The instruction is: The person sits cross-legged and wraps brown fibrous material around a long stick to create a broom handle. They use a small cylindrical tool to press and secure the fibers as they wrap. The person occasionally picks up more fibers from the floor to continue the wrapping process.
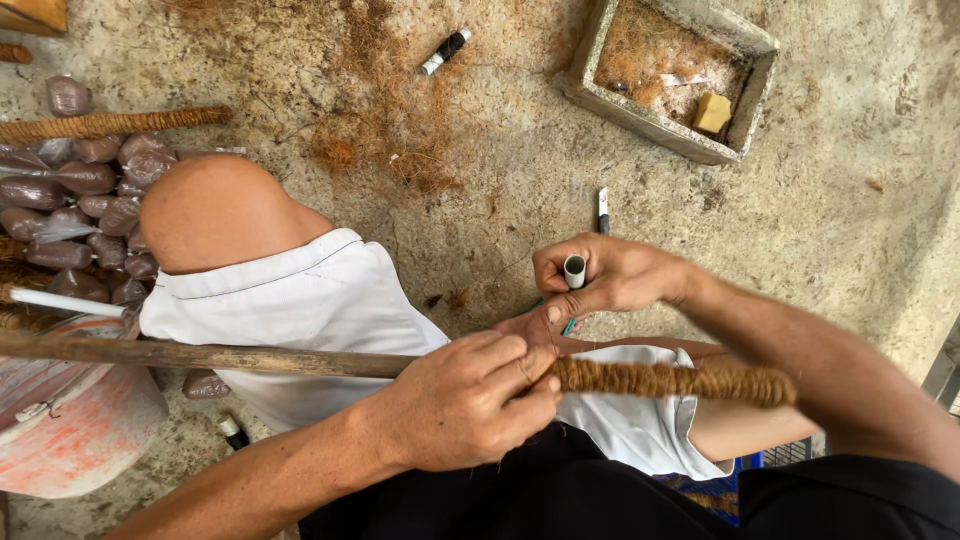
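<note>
- The stick is long and thin, lying level across the person's lap and reaching past the left knee. It looks rigid and light.
- The fibre wrap covers the right-hand part of the stick. It appears coarse, springy and rough, so it should grip well but may loosen if pressure is released.
- The left hand is closed around the stick at the point where the wrap begins, thumb and fingers pressed tight on the fibre edge.
- The right hand is just above, fingers curled firmly around a small white spool; a thin thread seems to run down toward the wrap, though it is too fine to confirm.
- Best hold, by judgement: on the bare wood beside the wrap edge, where it is stiff and clean.
- Surroundings: a concrete trough with fibre and a yellow block lies well apart on the floor; a black-and-white spool rests near loose fibre.
- Left side: a heap of filled brown bags, a second wrapped stick and a worn red-and-white container crowd the stick's bare end and could obstruct turning it.
</note>
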